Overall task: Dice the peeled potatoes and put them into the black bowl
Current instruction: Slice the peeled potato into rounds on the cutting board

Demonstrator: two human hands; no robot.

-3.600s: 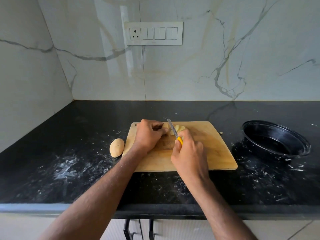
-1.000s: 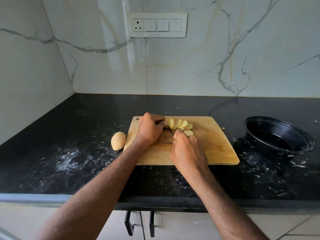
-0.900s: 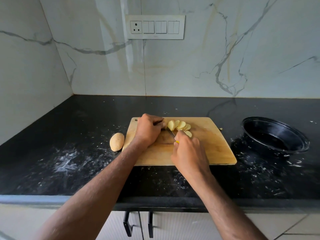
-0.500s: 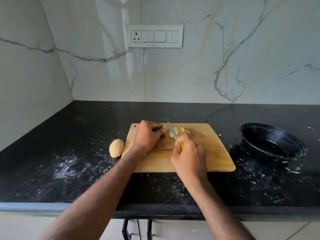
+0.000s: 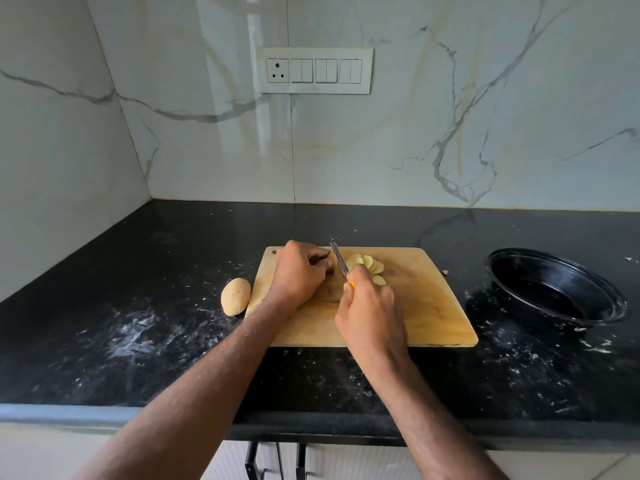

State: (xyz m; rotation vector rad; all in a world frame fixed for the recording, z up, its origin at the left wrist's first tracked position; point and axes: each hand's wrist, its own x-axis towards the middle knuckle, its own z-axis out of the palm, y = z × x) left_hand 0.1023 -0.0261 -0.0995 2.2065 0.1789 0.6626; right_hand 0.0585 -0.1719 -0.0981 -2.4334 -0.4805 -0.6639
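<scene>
Your right hand, fingers clamped on the knife, stands just right of the potato your left hand fingers clamp.

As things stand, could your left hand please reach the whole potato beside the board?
Probably yes: the whole potato lies just left of the left hand, nothing between them, though that hand would have to release the piece it steadies.

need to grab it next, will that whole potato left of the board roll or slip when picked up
The whole potato is a smooth oval lying on its side, so a nudge would probably roll it. It looks solid and stiff. Peeled, it may be slippery, and the countertop beneath is smeared with white residue.
</scene>
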